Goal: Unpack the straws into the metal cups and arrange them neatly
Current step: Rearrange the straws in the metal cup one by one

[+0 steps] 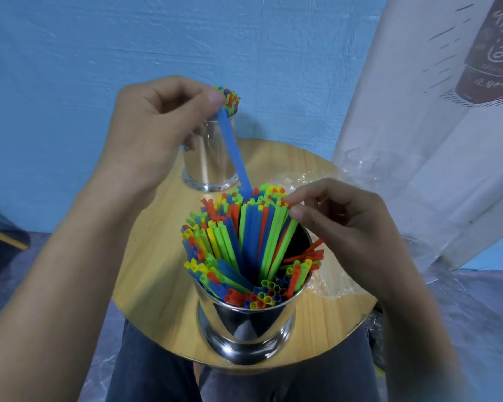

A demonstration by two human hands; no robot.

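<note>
The left hand point(157, 134) pinches a smooth blue straw point(233, 152) by its top end. Its lower tip sits among the bright plastic straws point(244, 242) - red, green, yellow, blue - fanning from the polished near metal cup point(244, 323) on the round wooden table point(157, 271). The right hand point(346, 227) nips a few green tops between thumb and forefinger. A shiny far cup point(209, 163) stands behind, and crinkled clear wrap point(331, 280) lies beside the near cup.
</note>
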